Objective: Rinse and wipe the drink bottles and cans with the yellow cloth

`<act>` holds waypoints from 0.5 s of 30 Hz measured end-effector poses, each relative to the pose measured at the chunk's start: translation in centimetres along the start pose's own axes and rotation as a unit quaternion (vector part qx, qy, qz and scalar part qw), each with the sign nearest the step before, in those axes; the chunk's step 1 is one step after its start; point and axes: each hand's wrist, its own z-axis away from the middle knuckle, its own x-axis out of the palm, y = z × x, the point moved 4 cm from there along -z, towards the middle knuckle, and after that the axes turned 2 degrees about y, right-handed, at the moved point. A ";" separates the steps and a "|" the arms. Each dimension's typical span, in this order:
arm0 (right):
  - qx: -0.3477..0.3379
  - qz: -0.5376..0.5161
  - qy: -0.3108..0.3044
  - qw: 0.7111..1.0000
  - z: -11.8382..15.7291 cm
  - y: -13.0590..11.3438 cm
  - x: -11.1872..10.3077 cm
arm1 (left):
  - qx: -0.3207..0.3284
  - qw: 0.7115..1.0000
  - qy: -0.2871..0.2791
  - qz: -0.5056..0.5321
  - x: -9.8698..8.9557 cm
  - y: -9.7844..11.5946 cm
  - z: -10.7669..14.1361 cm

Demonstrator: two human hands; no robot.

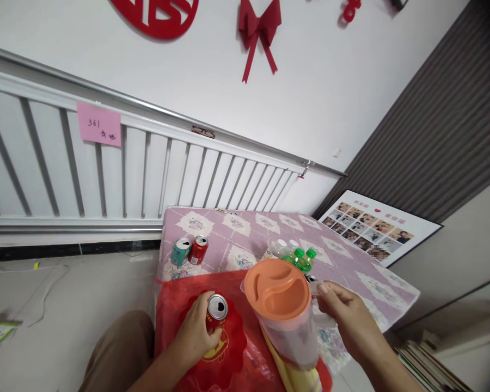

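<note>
My left hand [198, 329] is wrapped round a red opened can [218, 307], above a red scalloped tray [232, 354] with a yellow print. In my right hand [343, 310] is the handle of a clear pitcher [292, 337] with an orange lid [277, 288]. The pitcher stands to the right of the can, over a yellow cloth [283, 365]. A teal can [181, 252] and another red can [198, 250], both opened, are side by side on the table's left part.
Green-capped bottles [304, 260] and white-capped ones [280, 247] stand behind the pitcher on the flowered tablecloth [269, 223]. Red plastic sheeting [171, 305] covers the near part. A radiator [155, 179] runs behind, and a photo board [375, 228] leans at the right.
</note>
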 end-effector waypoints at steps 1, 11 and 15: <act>-0.002 0.008 -0.003 1.000 0.0 -0.2 0.2 | 0.001 1.000 0.000 0.001 0.0 0.0 0.0; -0.039 0.074 -0.045 0.995 -0.2 -1.5 2.4 | 0.001 1.000 -0.011 0.006 -0.1 0.0 0.0; -0.049 0.085 -0.019 0.995 -0.1 -2.1 2.8 | 0.002 1.000 -0.008 0.012 -0.2 0.1 0.1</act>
